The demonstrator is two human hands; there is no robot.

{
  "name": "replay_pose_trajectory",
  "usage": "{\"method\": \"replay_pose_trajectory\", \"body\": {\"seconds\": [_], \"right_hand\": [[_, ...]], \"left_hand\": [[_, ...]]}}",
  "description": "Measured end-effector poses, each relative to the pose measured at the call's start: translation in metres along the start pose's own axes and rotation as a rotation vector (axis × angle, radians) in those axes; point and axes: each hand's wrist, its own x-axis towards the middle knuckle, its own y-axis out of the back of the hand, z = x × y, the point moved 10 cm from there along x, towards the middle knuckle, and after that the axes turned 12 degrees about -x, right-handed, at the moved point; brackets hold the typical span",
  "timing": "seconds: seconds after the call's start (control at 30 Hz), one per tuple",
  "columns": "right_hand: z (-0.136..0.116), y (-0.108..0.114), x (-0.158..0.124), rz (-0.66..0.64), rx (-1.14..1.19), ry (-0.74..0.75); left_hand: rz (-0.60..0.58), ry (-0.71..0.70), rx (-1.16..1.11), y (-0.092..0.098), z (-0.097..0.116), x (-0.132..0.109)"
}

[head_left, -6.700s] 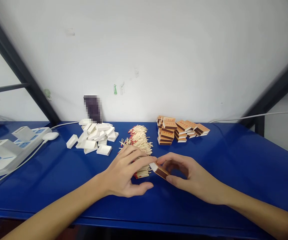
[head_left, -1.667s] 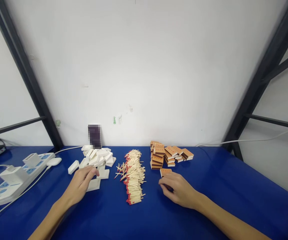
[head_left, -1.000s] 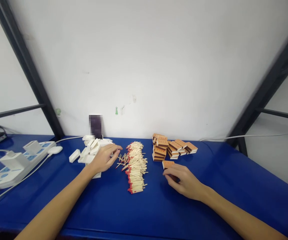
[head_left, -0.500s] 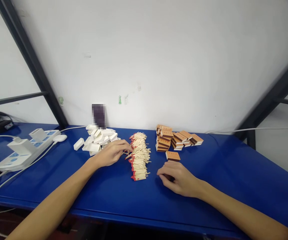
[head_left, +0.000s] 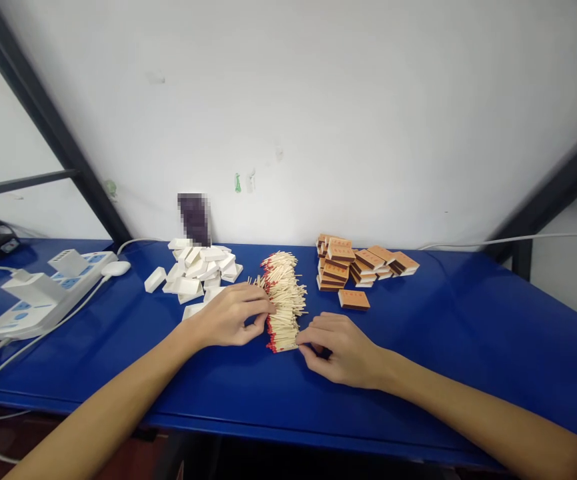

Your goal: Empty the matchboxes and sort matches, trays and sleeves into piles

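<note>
1. Your left hand (head_left: 233, 317) sits just left of centre frame. Its fingers are curled and the fingertips (head_left: 268, 308) rest against the left flank of the match pile (head_left: 284, 293).
2. I cannot tell whether that hand has any matches pinched; the curl hides the inside of the grip.
3. Your right hand (head_left: 341, 347) is low and just right of centre, knuckles up. Its fingers are bent in narrow, with the tips at the near end of the match pile, by the red heads.
4. The same goes here: the fingers touch the pile, but whether they hold anything does not show.
5. The match pile lies at centre frame between your two hands, on the blue tabletop (head_left: 468, 333). It is a long heap that runs away toward the wall.
6. One white tray (head_left: 193, 310) lies flat just beside your left wrist, to its left in the frame.
7. The heap of white trays (head_left: 201, 265) is beyond your left hand, up and left of the matches.
8. A lone orange box (head_left: 353, 299) lies just above your right hand in the frame, apart from it.
9. The stacked orange boxes (head_left: 363, 261) stand behind it, right of the matches and near the wall.
10. At the far left of the frame, a white power strip (head_left: 43, 293) lies on the tabletop with a plug in it.
</note>
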Motion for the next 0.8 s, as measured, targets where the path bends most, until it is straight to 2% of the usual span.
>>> {"method": "replay_pose_trajectory", "body": {"seconds": [0.17, 0.33, 0.43, 0.67, 0.8], "right_hand": [[-0.006, -0.002, 0.003, 0.010, -0.058, 0.026], [-0.005, -0.015, 0.006, -0.068, -0.104, 0.026], [-0.008, -0.019, 0.008, -0.071, -0.116, 0.058], [-0.018, -0.004, 0.010, 0.046, -0.201, 0.127], [-0.020, -0.004, 0.011, 0.030, -0.201, 0.136]], "left_hand": [[0.038, 0.019, 0.063, 0.002, -0.005, 0.001], [0.074, 0.080, 0.077, 0.006, -0.015, 0.001], [0.087, 0.115, 0.065, 0.008, -0.020, 0.001], [0.057, 0.214, 0.092, 0.010, -0.030, -0.001], [0.086, 0.223, 0.086, 0.016, -0.033, -0.002]]}}
